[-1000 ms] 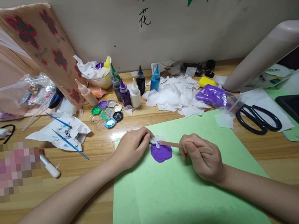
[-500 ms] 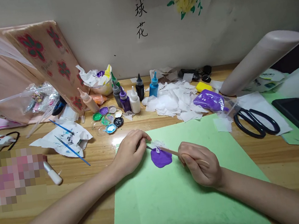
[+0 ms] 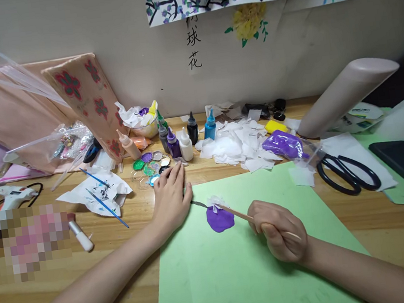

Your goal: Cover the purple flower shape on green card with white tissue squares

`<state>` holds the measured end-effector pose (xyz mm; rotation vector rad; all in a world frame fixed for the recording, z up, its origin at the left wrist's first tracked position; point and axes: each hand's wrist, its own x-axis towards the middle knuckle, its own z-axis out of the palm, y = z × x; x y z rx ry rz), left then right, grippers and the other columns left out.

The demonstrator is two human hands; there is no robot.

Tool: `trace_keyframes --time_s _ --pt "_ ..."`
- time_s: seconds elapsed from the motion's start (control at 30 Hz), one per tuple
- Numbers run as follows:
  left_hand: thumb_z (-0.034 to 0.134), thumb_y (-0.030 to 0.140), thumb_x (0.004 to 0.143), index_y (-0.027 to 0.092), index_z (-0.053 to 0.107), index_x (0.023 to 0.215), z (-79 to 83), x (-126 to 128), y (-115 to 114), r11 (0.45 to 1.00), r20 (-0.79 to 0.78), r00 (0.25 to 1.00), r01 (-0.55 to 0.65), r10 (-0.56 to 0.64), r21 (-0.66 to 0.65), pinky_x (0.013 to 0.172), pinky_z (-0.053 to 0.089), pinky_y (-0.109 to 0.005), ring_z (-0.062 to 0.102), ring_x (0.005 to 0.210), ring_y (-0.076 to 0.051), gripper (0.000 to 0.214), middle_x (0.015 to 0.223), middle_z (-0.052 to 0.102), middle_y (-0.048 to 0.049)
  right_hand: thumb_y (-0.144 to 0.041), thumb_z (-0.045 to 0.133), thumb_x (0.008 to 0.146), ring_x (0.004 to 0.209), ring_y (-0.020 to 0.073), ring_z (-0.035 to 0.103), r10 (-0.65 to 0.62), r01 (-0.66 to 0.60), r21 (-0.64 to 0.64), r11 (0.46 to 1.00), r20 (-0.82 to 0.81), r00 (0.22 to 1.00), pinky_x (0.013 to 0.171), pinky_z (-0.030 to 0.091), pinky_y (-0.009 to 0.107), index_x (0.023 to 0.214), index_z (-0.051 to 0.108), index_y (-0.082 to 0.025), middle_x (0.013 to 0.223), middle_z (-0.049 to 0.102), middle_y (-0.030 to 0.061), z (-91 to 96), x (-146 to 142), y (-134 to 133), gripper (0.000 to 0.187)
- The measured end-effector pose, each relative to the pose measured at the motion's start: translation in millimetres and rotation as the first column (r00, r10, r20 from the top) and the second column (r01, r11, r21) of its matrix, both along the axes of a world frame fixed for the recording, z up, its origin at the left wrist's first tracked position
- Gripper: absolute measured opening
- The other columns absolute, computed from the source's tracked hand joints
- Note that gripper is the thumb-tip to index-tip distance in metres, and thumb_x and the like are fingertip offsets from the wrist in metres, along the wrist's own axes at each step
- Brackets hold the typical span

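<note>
On the cluttered desk (image 3: pixel 382 217), mid-frame on a green sheet (image 3: pixel 240 275), the right hand (image 3: pixel 277 231) clenched a stick (image 3: pixel 238 212) whose tip met a white scrap (image 3: pixel 215 202) atop purple clay (image 3: pixel 220 219), while the left hand (image 3: pixel 171 198) lay open-fingered beside them, holding nothing, so a hard push might have dragged the scrap or gouged the clay.

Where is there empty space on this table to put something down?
The green paper is bare toward its near edge, below the purple clay disc. The table is also bare right of the paper, in front of the scissors. Crowded: the back, with paint bottles and paper scraps, and around the left hand and the right hand holding the wooden stick.
</note>
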<state>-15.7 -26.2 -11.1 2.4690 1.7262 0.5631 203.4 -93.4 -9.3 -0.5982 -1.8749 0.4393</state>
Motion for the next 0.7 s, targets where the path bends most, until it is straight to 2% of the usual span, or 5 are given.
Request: trace_keyframes --time_s 0.2,0.27,0.4,0.57,0.7 --pt "0.041 0.021 0.092 0.018 0.053 0.126 11.6 -0.5 -10.0 0.988 0.222 0.965 0.121 -0.140 0.097 0.097 0.034 -0.045 0.045 0.115 -0.026 0.036 0.126 0.058 -0.0106 -0.017 0.031 0.096 0.048 0.0125 0.040 -0.011 0.010 -0.013 1.000 -0.092 0.996 0.046 0.035 0.025 0.081 0.045 -0.021 0.056 0.044 -0.0022 -1.5 3.0 1.7 0.021" --pt "0.042 0.019 0.091 0.019 0.061 0.113 15.8 -1.9 -14.6 0.960 0.342 0.902 0.212 -0.264 0.180 0.093 0.038 -0.041 0.051 0.106 -0.023 0.029 0.112 0.064 -0.0088 -0.019 0.031 0.096 0.048 0.0123 0.040 0.006 -0.008 -0.022 1.000 -0.112 0.994 0.046 0.035 0.025 0.080 0.045 -0.022 0.056 0.044 -0.0024 -1.3 3.4 1.6 0.021" --pt "0.042 0.010 0.081 0.021 0.065 0.081 22.9 -2.7 -24.2 0.848 0.450 0.720 0.415 -0.528 0.330 0.077 0.044 -0.035 0.057 0.077 -0.017 0.026 0.079 0.069 -0.0036 -0.019 0.031 0.096 0.045 0.0119 0.039 0.088 -0.090 -0.020 0.996 -0.092 0.992 0.044 0.034 0.025 0.079 0.045 -0.022 0.054 0.041 -0.0034 -0.7 2.7 0.6 0.022" --pt "0.039 0.010 0.074 0.022 0.067 0.070 22.4 0.5 -29.9 0.760 0.551 0.569 0.617 -0.610 0.204 0.068 0.047 -0.033 0.058 0.065 -0.015 0.031 0.069 0.070 -0.0021 -0.018 0.033 0.095 0.047 0.0126 0.042 0.113 -0.112 -0.063 0.992 0.007 0.994 0.046 0.037 0.025 0.078 0.046 -0.021 0.055 0.044 -0.0020 -1.8 1.2 2.0 0.022" --pt "0.038 0.009 0.075 0.022 0.070 0.073 18.0 1.4 -26.9 0.772 0.604 0.591 0.632 -0.535 0.066 0.072 0.047 -0.033 0.058 0.073 -0.016 0.034 0.076 0.072 -0.0026 -0.015 0.035 0.094 0.050 0.0130 0.047 0.011 -0.007 -0.111 0.994 0.033 0.999 0.048 0.039 0.025 0.078 0.049 -0.021 0.057 0.048 -0.0015 -3.7 0.5 3.4 0.022"
